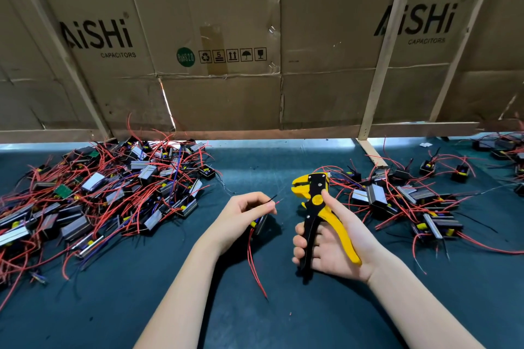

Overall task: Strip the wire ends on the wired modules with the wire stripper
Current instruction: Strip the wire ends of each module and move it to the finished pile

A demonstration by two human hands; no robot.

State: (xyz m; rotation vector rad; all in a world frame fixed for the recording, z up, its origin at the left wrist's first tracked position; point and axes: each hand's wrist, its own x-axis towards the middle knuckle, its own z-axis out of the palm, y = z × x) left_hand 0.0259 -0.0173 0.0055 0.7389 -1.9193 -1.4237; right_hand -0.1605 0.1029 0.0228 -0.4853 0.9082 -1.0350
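Note:
My right hand [334,246] grips a yellow and black wire stripper [314,201] by its handles, jaws pointing up and left with nothing between them. My left hand [243,215] holds a small black module [259,225] above the table and pinches two of its wires, one black and one red, whose tips [276,200] point toward the stripper's jaws, a short gap away. More red wires [255,266] hang from the module below my left hand.
A big heap of wired modules [102,195] with red wires covers the table's left. A looser spread of modules [402,201] lies to the right of the stripper. Cardboard panels [226,51] on wooden slats wall off the back. The dark green table top [255,320] runs forward.

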